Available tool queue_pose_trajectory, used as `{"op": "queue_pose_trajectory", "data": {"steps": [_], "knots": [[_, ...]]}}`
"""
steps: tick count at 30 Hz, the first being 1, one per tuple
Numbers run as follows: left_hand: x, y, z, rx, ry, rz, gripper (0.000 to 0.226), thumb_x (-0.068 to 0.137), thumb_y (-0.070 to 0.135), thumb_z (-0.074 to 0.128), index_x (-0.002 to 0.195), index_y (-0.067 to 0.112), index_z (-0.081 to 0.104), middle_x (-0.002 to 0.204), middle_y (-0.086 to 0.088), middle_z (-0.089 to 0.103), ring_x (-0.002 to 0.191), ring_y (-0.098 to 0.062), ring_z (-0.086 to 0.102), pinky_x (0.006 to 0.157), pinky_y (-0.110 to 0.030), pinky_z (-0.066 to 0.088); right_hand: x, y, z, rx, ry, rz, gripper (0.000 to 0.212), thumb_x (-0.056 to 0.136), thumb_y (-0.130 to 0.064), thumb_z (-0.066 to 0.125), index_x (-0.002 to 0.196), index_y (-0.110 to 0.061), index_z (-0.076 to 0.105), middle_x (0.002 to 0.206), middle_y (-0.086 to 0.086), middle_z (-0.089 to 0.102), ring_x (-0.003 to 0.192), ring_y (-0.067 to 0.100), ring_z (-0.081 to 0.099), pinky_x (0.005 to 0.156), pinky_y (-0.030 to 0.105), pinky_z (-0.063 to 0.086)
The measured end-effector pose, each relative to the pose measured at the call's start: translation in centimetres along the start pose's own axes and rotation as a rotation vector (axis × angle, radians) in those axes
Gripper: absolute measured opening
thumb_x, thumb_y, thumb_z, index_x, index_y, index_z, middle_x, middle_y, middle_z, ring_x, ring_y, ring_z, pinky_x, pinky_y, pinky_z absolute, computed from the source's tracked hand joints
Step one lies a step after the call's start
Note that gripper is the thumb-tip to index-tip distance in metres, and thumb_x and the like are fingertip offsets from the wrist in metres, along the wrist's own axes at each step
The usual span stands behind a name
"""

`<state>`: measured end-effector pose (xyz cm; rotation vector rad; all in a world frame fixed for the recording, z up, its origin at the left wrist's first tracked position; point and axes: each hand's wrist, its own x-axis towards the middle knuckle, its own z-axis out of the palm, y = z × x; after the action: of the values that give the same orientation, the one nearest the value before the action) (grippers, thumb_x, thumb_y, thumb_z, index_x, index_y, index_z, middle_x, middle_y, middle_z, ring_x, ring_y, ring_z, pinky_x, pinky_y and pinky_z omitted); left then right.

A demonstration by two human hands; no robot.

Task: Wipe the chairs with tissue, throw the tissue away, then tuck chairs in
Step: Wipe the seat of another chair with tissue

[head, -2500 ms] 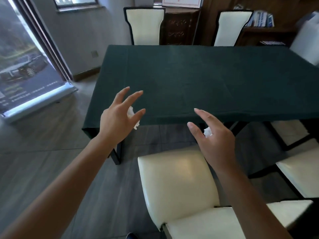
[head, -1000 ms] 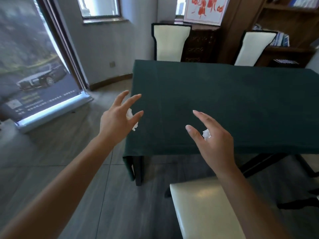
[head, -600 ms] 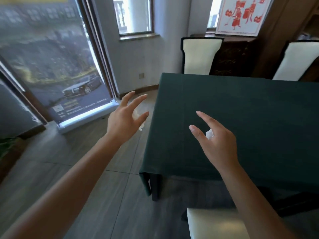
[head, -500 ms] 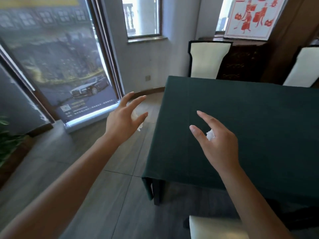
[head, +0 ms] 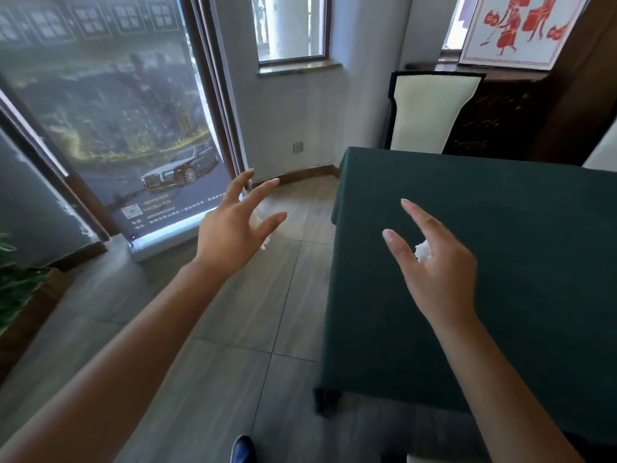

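- A table under a dark green cloth fills the right side.
- A tall roll-up banner showing a car stands at left, its base on the grey tiled floor.
- A window sits in the grey wall.
- A red paper-cut picture leans on a dark wooden cabinet.
- Green plant leaves show at the left edge.
- A blue shoe tip shows at the bottom.
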<state>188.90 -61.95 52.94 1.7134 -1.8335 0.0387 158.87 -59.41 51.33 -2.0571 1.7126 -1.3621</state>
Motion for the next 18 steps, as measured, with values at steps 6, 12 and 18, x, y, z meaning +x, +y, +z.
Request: {"op": "queue_pose_trajectory", "data": {"steps": [6,12,18], "knots": [[6.1,-8.0,0.1,-0.099,-0.031,0.031,0.058,0.093,0.055,0.061,0.148,0.038,0.05,0.165,0.006,0.03,0.122,-0.026,0.061,0.09,-0.043,0.052,3.0,-4.8,6.6,-0.055,0.021,0.034,0.052,0.097,-0.052,0.061,0.144,-0.03,0.056,0.133,-0.005,0.068,0.099,0.011,0.069,0.08,0.015,0.049],[11.3,-12.4,1.4,-0.186,-0.048,0.12,0.058,0.092,0.052,0.064,0.146,0.034,0.053,0.162,0.003,0.036,0.127,-0.024,0.058,0.092,-0.048,0.055,5.4,-6.9,10.6,-0.117,0.051,0.112,0.051,0.097,-0.054,0.06,0.144,-0.034,0.056,0.136,-0.01,0.065,0.102,0.016,0.069,0.079,0.013,0.047],[18.7,-13.8,4.9,-0.187,-0.115,0.206,0.06,0.094,0.053,0.061,0.15,0.034,0.048,0.164,0.001,0.031,0.136,-0.027,0.051,0.1,-0.045,0.05,9.5,-5.7,14.1,-0.129,0.127,0.201,0.051,0.097,-0.055,0.059,0.144,-0.034,0.055,0.124,-0.004,0.071,0.091,0.013,0.063,0.085,0.032,0.058]]}}
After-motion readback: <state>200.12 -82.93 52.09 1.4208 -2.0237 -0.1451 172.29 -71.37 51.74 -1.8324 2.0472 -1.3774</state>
